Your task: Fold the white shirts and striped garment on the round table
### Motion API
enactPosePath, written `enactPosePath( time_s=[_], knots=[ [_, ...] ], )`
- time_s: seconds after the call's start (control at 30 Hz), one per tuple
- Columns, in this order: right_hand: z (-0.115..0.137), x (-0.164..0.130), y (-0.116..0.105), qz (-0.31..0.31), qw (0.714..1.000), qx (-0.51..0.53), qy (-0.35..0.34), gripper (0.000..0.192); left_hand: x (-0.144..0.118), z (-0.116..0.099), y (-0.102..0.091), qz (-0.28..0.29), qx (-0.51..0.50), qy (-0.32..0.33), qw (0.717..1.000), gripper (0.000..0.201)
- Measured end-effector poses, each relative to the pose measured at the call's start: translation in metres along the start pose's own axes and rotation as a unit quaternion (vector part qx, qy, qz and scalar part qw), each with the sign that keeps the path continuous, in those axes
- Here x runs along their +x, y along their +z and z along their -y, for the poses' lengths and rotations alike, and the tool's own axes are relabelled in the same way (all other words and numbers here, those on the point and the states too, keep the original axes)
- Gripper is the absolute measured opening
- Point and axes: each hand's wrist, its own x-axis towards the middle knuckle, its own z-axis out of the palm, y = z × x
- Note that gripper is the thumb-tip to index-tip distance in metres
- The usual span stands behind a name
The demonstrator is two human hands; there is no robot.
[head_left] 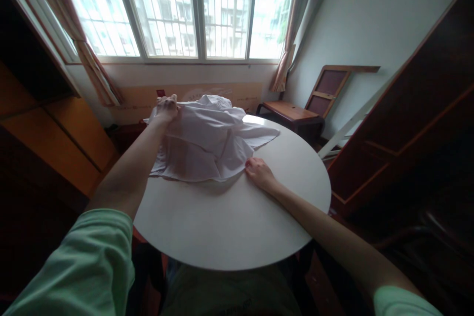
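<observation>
White shirt (207, 138) lies rumpled on the far half of the round table (229, 227), barely started toward flat: left hand (166, 107) clenches its far edge, right hand (259, 172) presses flat, fingers released, on its near hem.

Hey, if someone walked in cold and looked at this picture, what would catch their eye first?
Most likely the crumpled white garment heaped on the far half of the round white table. The left hand grips its far edge, slightly lifted, while the right hand presses flat on its near hem. Behind them, the bright barred window fills the back wall, with a wooden chair in the right corner.
</observation>
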Motion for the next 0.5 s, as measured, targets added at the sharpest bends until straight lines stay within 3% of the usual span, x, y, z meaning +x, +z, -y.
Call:
enactPosePath(
  time_s=[0.07,0.17,0.23,0.3,0.37,0.5],
  knots=[
    [0.0,0.0,0.0,0.001,1.0,0.0,-0.002,0.015,0.001,0.0,-0.002,-0.024,0.005,0.0,1.0,0.033],
    [-0.001,0.0,0.003,-0.002,1.0,0.01,0.002,0.015,-0.002,-0.01,-0.007,-0.131,-0.035,0.003,0.991,0.032],
    [-0.004,0.001,0.006,-0.03,0.999,0.036,0.016,0.022,-0.01,-0.029,-0.012,-0.212,-0.079,0.029,0.974,0.033],
    [-0.006,0.002,0.01,-0.085,0.994,0.071,0.022,0.039,-0.027,-0.057,-0.02,-0.258,-0.118,0.072,0.956,0.031],
    [-0.008,0.002,0.013,-0.134,0.986,0.102,0.01,0.057,-0.055,-0.09,-0.028,-0.249,-0.147,0.112,0.951,0.03],
    [-0.007,0.0,0.013,-0.169,0.976,0.135,0.003,0.08,-0.138,-0.148,-0.039,-0.072,-0.146,0.249,0.955,0.022]
  ],
)
